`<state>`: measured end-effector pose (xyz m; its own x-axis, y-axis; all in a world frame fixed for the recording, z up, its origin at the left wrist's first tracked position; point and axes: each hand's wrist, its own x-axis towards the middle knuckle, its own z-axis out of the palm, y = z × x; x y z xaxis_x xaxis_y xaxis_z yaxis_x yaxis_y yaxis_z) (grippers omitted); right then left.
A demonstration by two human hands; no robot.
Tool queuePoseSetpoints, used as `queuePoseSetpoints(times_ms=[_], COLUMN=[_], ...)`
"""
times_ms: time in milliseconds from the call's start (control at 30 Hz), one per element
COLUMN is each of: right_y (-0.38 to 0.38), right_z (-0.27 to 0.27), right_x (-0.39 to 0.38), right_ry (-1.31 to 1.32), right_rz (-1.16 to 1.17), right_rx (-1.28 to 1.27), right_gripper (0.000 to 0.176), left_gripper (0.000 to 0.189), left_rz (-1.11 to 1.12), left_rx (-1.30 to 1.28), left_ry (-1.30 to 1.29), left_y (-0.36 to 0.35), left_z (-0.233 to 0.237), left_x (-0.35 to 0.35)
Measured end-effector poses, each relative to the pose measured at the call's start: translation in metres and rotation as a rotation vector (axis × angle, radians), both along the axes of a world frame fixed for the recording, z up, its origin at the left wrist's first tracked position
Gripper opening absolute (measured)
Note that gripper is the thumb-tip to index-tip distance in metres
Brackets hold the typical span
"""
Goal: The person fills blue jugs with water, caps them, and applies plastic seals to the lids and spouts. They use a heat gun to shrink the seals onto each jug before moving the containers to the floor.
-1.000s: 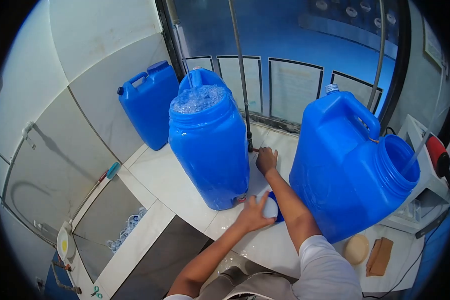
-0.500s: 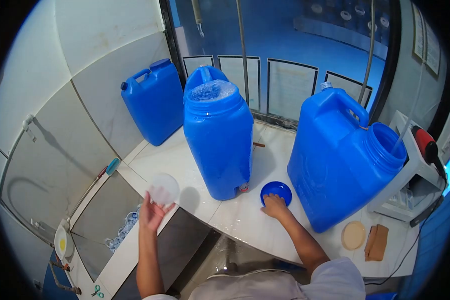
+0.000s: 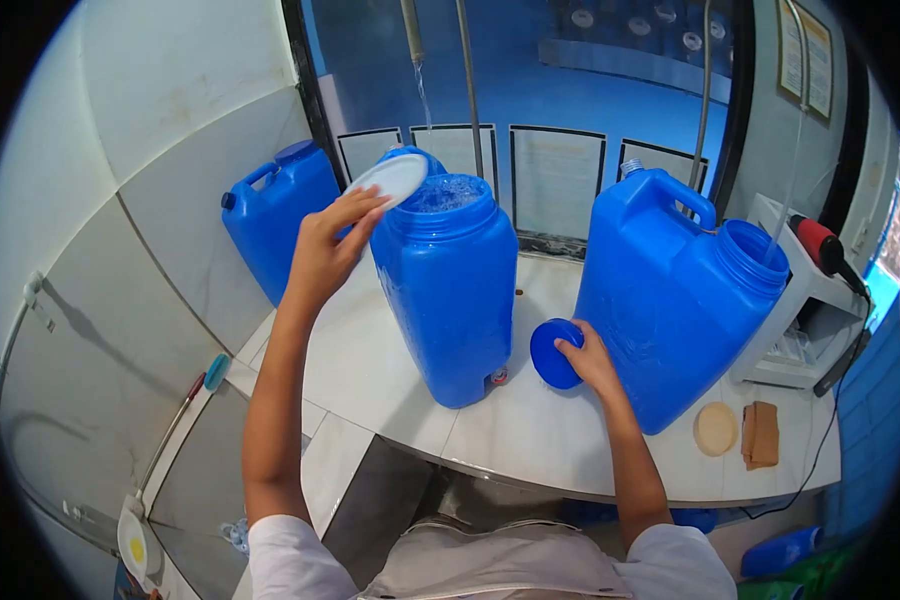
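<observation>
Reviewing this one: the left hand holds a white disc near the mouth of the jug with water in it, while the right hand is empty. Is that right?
Not quite: the right hand isn't empty; the head view shows it holding a round blue lid. The rest of the statement stands.

Between the left hand [image 3: 335, 235] and the right hand [image 3: 592, 360], the middle container [image 3: 445, 300] stands on the surface [image 3: 530, 440]. A disc [image 3: 395, 180] in the left hand is by that container's mouth; a pipe [image 3: 413, 30] hangs above and behind it. Left of the left hand and beyond it stands a second container [image 3: 295, 205]. The right hand holds a cap [image 3: 553, 355]; right of that hand stands a third container [image 3: 670, 300], then a rack [image 3: 790, 350]. Nearer than these, right of the right hand, a round lid [image 3: 715, 430] lies beside a folded cloth [image 3: 760, 435].
</observation>
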<state>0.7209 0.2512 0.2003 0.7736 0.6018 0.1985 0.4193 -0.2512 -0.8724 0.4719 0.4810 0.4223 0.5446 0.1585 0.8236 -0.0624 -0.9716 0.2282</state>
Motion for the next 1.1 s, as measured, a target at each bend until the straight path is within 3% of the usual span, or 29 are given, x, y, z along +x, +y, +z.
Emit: queuePoseSetpoints(times_ms=[267, 300, 367, 433, 500, 567, 700, 867, 933, 967, 1000, 1067, 1100], right_y=[-0.023, -0.023, -0.02, -0.016, -0.012, -0.008, 0.008, 0.048, 0.08, 0.095, 0.111, 0.146, 0.153], right_z=[0.07, 0.08, 0.101, 0.12, 0.136, 0.149, 0.166, 0.211, 0.23, 0.238, 0.245, 0.248, 0.249], right_x=[-0.009, -0.008, -0.008, -0.003, 0.001, -0.001, -0.002, 0.005, 0.004, -0.002, -0.008, -0.012, -0.014], right_ry=[-0.209, -0.208, -0.089, -0.036, 0.137, 0.226, 0.419, 0.502, 0.422, 0.332, 0.241, 0.12, 0.122], right_rz=[-0.116, -0.125, -0.132, -0.075, 0.049, 0.065, 0.154, 0.409, 0.449, 0.441, 0.431, 0.332, 0.335], right_rx=[0.183, 0.185, 0.476, 0.588, 0.799, 0.856, 0.933, 0.681, 0.517, 0.41, 0.305, 0.14, 0.14], right_gripper=[0.039, 0.039, 0.037, 0.037, 0.037, 0.036, 0.036, 0.035, 0.034, 0.032, 0.03, 0.027, 0.027], left_gripper=[0.026, 0.028, 0.03, 0.031, 0.027, 0.023, 0.034, 0.05, 0.051, 0.054, 0.054, 0.055, 0.048], left_rz=[-0.17, -0.155, -0.149, -0.143, -0.125, -0.102, -0.054, 0.028, -0.085, -0.019, -0.02, 0.234, 0.295], left_rx=[0.026, -0.061, -0.151, -0.224, -0.111, -0.003, 0.085, 0.119, -0.443, -0.501, -0.499, -0.153, -0.044], left_ry=[0.319, 0.341, 0.364, 0.407, 0.415, 0.425, 0.397, 0.427, 0.126, 0.034, 0.033, -0.198, -0.158], left_y=[-0.008, -0.007, -0.008, -0.012, -0.008, -0.005, -0.003, 0.001, 0.004, 0.002, -0.001, -0.008, -0.01], left_z=[0.024, 0.022, 0.021, 0.026, 0.026, 0.023, 0.023, 0.031, 0.028, 0.024, 0.02, 0.011, 0.008], left_x=[0.043, 0.042, 0.041, 0.037, 0.035, 0.036, 0.04, 0.05, 0.057, 0.06, 0.063, 0.068, 0.068])
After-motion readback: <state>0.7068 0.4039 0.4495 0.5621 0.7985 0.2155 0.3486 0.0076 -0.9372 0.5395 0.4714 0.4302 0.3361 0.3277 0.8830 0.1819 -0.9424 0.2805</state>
